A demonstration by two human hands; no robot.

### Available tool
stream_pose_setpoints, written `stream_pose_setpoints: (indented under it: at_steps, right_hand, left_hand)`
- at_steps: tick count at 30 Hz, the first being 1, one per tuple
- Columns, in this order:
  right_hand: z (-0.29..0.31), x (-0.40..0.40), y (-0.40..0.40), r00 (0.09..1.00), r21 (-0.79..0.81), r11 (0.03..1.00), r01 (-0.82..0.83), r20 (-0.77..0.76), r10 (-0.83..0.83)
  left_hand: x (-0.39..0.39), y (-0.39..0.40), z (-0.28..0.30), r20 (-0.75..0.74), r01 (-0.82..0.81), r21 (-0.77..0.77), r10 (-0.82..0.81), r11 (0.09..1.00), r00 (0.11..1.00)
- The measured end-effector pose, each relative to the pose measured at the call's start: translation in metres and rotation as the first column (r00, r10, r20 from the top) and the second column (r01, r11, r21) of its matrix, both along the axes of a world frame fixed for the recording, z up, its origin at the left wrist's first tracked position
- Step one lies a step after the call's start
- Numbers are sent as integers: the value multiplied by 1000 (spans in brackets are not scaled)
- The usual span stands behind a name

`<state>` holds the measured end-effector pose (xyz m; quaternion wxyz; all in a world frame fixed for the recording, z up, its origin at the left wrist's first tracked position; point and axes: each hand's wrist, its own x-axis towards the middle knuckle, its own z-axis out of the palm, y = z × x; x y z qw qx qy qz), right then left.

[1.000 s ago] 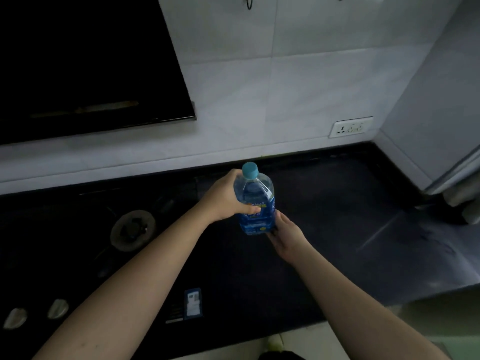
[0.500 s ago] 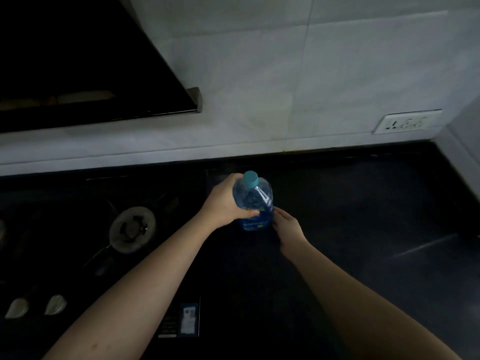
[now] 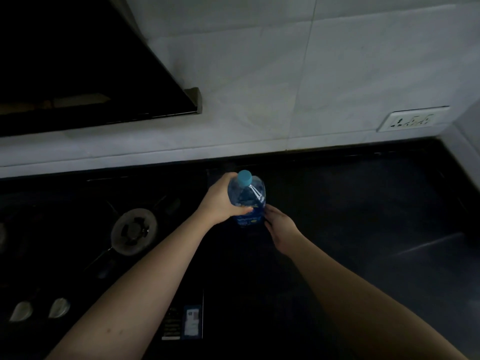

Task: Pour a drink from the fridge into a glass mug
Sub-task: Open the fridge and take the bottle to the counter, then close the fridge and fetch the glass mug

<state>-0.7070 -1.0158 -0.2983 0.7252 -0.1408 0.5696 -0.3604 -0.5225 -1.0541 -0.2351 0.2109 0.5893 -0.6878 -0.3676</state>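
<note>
A clear plastic bottle (image 3: pixel 249 203) with a blue label and a light blue cap stands upright on the dark countertop (image 3: pixel 363 216), just right of the gas stove. My left hand (image 3: pixel 220 201) grips its upper body, thumb across the front. My right hand (image 3: pixel 279 226) is at the bottle's lower right side, its fingertips against the base; how far they curl round it is hidden. No glass mug is in view.
A gas burner (image 3: pixel 133 231) and two stove knobs (image 3: pixel 39 309) lie to the left. A dark range hood (image 3: pixel 78 61) hangs above them. The white tiled wall carries a socket plate (image 3: pixel 413 122) at the right.
The view has moved closer and tilted down. The bottle has come down onto the countertop; both hands stay on it in the same grip.
</note>
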Motion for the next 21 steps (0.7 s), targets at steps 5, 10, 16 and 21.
stream_pose_setpoints:
  at_steps: [5, 10, 16, 21]
  right_hand:
    - [10, -2, 4, 994, -92, 993, -77, -89, 69]
    - [16, -13, 6, 983, -54, 985, -166, -87, 161]
    - [30, -17, 17, 940, 10, 958, -287, -187, 284]
    - [39, -17, 33, 726, 0, 839, -544, -500, 471]
  left_hand:
    - [0, 2, -3, -19, 16, 24, -16, 1000, 1000]
    - [-4, 13, 0, -82, -26, 101, 34, 995, 996]
    - [0, 43, -3, 223, -59, 235, 6, 970, 975]
    - [1, 78, 0, 597, -142, 286, -60, 948, 800]
